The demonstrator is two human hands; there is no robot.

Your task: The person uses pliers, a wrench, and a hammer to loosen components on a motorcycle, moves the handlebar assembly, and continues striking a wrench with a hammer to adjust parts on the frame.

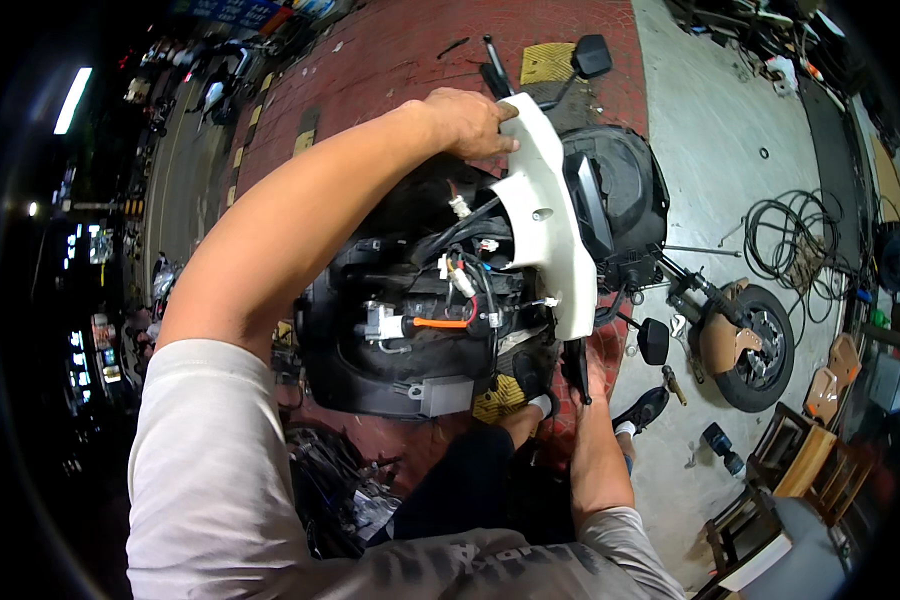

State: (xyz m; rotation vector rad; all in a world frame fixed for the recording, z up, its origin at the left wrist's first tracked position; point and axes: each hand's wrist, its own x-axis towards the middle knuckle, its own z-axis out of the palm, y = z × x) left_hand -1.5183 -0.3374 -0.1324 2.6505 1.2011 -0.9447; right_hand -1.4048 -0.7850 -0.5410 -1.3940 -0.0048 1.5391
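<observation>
A white scooter handlebar cover [535,215] spans the middle of the view, running from far to near. My left hand [470,125] is closed round its far end, thumb and fingers on the edge. At the near end, my right hand [598,368] is beside the black brake lever [577,372]; its fingers are mostly hidden behind the cover and lever. Left of the cover, loose wires with white connectors [460,280] and an orange cable [438,323] show above the black scooter body [345,375]. Black mirrors [592,56] stick out beyond the cover.
On the grey floor at right lies a wheel [755,350] with a brown fender [722,345]. A coiled black hose [790,235], a cordless power tool [722,447] and wooden stools [808,460] are farther right. Red paving [370,70] extends ahead, with a street at left.
</observation>
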